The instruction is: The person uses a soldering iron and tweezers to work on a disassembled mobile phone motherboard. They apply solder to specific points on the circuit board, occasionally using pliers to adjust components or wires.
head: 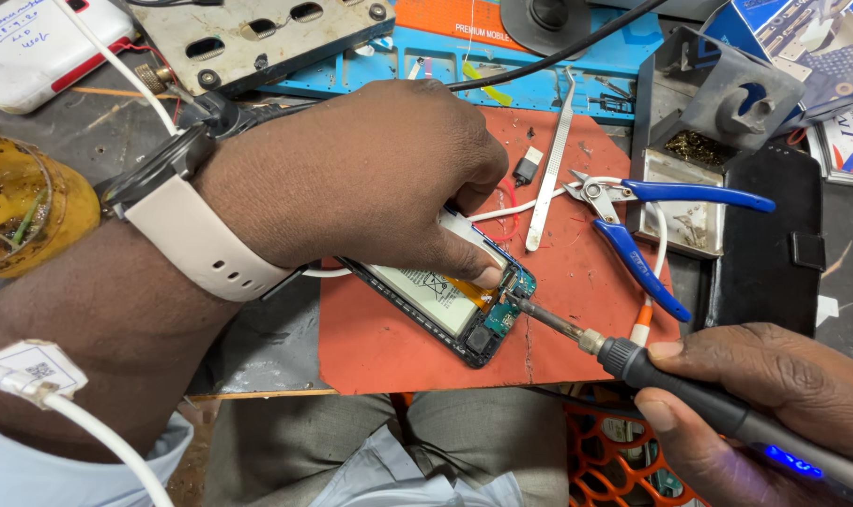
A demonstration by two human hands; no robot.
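Observation:
An opened phone point(450, 314) lies back-up on a red mat point(576, 310), its battery and small circuit board exposed. My left hand point(351, 178) presses down on the phone, thumb tip beside the board, and covers most of it. A watch with a pale strap point(201, 235) sits on that wrist. My right hand point(774, 394) grips a dark soldering iron point(689, 390); its metal tip touches the board at the phone's lower end.
Blue-handled cutters point(652, 225) and metal tweezers point(551, 169) lie on the mat's right part. A black phone case point(774, 244) and a grey metal stand point(717, 94) sit to the right. An orange-tinted jar point(18, 202) stands at left, a metal plate point(248, 33) behind.

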